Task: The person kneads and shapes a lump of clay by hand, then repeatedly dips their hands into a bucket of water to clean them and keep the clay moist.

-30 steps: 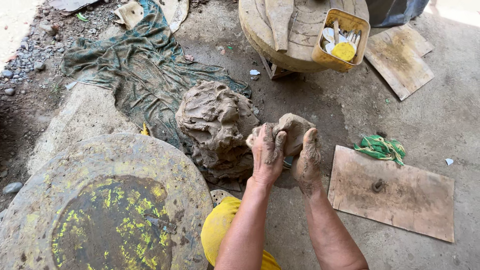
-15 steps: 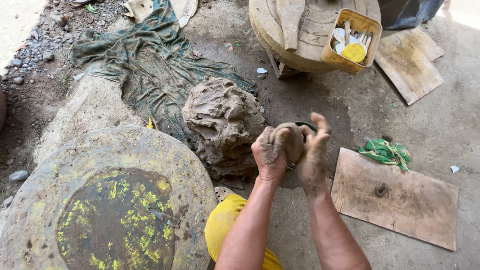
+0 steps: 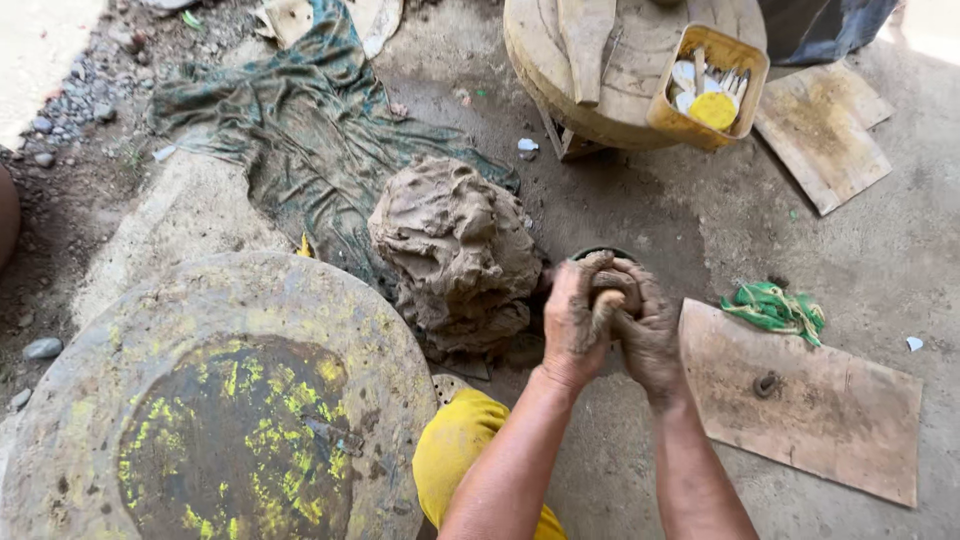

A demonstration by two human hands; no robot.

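My left hand [image 3: 572, 325] and my right hand [image 3: 648, 335] are both wrapped tightly around a small lump of grey-brown clay [image 3: 607, 287], squeezing it between them; only a bit of the lump shows between the fingers. Both hands are smeared with clay. Just to the left of them sits a big rough mound of clay [image 3: 455, 250] on the ground. A dark bowl rim [image 3: 600, 253] peeks out behind my hands.
A large round stone wheel [image 3: 215, 400] with yellow paint marks lies at lower left. A green cloth [image 3: 300, 130] spreads behind the mound. A wooden board [image 3: 810, 405] with green string [image 3: 775, 305] lies right. A yellow tub of tools [image 3: 710, 85] rests on a round wooden wheel [image 3: 610, 70].
The clay lump was larger and held open between my hands; now both hands have closed over it and dropped slightly lower, pressing it compact.
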